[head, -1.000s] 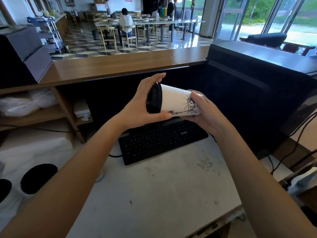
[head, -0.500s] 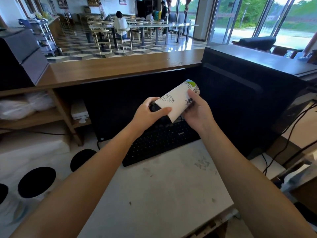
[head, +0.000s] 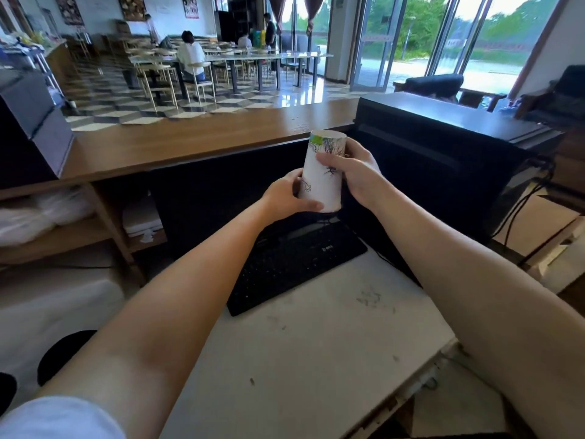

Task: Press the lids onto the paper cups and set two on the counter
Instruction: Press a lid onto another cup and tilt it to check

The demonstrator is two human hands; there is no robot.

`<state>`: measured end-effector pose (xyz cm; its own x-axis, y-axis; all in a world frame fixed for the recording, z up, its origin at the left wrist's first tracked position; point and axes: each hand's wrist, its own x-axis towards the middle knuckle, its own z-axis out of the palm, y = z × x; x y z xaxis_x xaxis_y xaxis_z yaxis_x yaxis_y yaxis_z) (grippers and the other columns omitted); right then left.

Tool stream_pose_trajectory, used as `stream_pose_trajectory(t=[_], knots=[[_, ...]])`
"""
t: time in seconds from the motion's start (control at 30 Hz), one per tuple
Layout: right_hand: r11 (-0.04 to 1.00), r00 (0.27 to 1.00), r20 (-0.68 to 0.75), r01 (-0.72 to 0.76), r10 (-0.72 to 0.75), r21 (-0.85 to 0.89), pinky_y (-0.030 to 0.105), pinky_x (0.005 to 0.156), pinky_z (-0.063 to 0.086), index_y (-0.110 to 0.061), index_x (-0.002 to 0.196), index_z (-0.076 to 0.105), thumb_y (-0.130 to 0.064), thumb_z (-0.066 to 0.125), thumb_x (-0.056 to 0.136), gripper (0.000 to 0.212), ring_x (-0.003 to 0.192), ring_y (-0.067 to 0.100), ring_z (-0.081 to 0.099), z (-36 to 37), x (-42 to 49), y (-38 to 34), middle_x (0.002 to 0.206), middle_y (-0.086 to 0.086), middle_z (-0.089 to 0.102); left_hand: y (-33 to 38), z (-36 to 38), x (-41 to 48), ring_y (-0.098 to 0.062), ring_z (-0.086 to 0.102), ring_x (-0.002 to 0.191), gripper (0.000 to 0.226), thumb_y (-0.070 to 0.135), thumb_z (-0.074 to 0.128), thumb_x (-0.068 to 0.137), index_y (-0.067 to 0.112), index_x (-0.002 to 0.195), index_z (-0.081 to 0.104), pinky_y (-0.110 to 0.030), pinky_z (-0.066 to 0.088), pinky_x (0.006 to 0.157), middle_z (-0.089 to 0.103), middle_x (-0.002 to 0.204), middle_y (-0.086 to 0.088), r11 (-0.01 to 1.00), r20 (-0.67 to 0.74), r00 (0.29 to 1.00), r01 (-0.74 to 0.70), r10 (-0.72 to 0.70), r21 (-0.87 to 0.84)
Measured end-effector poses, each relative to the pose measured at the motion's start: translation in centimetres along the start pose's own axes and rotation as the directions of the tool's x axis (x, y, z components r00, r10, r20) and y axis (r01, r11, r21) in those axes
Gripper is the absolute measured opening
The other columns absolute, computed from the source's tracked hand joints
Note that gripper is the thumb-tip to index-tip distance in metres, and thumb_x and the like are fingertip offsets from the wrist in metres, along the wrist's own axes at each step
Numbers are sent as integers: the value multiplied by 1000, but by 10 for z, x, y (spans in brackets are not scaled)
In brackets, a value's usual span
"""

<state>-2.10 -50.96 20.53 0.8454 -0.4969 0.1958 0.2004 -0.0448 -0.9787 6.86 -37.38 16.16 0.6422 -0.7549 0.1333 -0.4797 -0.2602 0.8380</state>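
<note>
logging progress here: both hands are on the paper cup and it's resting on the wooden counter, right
Not quite. The left hand and right hand do both grip the paper cup, but it is not resting on the wooden counter. The head view shows it held in the air, nearer than the counter, over the black keyboard.

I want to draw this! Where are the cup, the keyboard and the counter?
cup (head: 321,186), head view, its white side wall.
keyboard (head: 294,264), head view, the middle keys.
counter (head: 190,144), head view, its bare wooden top.
</note>
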Motion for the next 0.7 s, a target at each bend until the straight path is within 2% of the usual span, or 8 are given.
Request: stream_pose_trajectory(t=[0.17,0.37,0.57,0.63,0.7], knots=[[991,1000,-23,-16,13,-134,31,84,54,-12,119,60,-12,78,72,51,99,19,64,-3,-1,5,112,8,67,-10,6,7,-20,58,109,85,23,84,65,18,137,40,-39,48,99,60,121,-4,1000,-4,1000,14,-14,3],[988,998,-36,-61,56,-140,32,86,54,-9,120,59,-10,78,72,52,102,21,63,-5,-14,7,112,8,66,-7,11,0,-17,58,107,87,23,84,64,20,138,38,-34,48,96,59,119,-2,998,12,999,49,-50,49],[989,997,-30,-75,72,-131,39,92,54,-12,114,60,-13,79,70,48,106,25,64,-5,-34,0,113,9,67,1,11,-22,-19,57,112,90,23,84,64,19,141,36,-41,46,102,59,124,-2,997,14,998,61,-62,49],[995,997,-57,-54,49,-86,38,90,54,-12,110,61,-9,78,71,42,104,26,65,-3,-44,-4,109,9,68,0,13,-34,-17,54,118,92,23,82,67,19,144,31,-39,42,105,55,131,0,996,-4,997,81,-81,-38],[999,996,-88,-24,28,49,36,88,55,-11,105,61,-6,76,74,35,96,22,66,-5,-57,-11,102,7,68,6,23,-59,-16,48,124,93,31,78,73,19,147,23,-34,39,107,47,136,2,945,-62,981,158,-183,-287]])
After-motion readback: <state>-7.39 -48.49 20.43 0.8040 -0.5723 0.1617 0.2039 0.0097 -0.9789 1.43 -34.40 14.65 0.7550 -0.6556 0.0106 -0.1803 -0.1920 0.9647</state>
